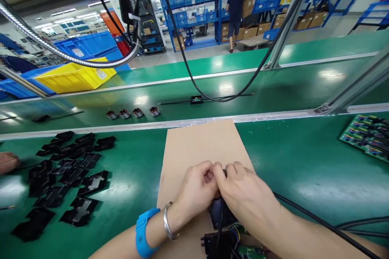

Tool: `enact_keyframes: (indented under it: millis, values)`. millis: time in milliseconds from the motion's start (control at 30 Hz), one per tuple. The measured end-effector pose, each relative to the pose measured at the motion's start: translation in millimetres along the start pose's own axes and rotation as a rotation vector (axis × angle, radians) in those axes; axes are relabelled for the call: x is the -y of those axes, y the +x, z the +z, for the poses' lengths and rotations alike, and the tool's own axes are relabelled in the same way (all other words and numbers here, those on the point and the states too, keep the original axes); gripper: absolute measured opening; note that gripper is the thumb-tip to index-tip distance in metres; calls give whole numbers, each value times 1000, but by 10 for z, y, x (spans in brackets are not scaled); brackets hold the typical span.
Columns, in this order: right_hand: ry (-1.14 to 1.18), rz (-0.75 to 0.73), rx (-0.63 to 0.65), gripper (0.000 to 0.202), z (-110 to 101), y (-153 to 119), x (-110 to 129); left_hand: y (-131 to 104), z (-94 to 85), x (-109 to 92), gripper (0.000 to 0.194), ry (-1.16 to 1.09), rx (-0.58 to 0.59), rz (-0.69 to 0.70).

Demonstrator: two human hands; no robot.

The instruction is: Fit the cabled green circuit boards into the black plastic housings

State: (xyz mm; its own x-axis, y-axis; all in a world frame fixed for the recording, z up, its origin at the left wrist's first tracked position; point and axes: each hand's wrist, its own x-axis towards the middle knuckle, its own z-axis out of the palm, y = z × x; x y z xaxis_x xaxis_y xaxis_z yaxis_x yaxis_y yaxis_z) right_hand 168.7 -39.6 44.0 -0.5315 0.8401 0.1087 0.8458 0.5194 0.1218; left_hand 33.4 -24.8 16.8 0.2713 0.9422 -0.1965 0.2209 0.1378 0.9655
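Smooth tan cardboard [200,143] underlies boxy, probably plastic black housing [212,245].

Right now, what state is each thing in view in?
Bare left hand: fingers curled, any hold hidden.
Bare right hand: fingers bent, close against the left hand.
Black plastic box nearest the viewer: coloured wires exposed.
Brown cardboard sheet: flat, partly covered.
Thin black plastic casings: scattered, some overlapping.
Four silver metal cylinders: in a row.
Green wired circuit boards: lying together.
Silver metal hose: hanging, curved.
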Motion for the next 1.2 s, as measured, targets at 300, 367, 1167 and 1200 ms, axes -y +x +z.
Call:
enact_keyframes:
  millis: [300, 367, 1167, 1200]
  values:
    - [306, -209, 3, 25, 26, 97, -484, -284, -359, 23, 35, -346, 280, -305]
    - [371, -224, 56, 27, 136, 123, -484, -331, -474, 84, 24, -113, 219, -232]
    - [300, -426, 184, 19, 416, 218, -307, -190, -507, 313, 57, 588, 201, 84]
    - [298, -421, 185, 19, 408, 227, -299, -190, -508, 313, 57, 586, 198, 89]
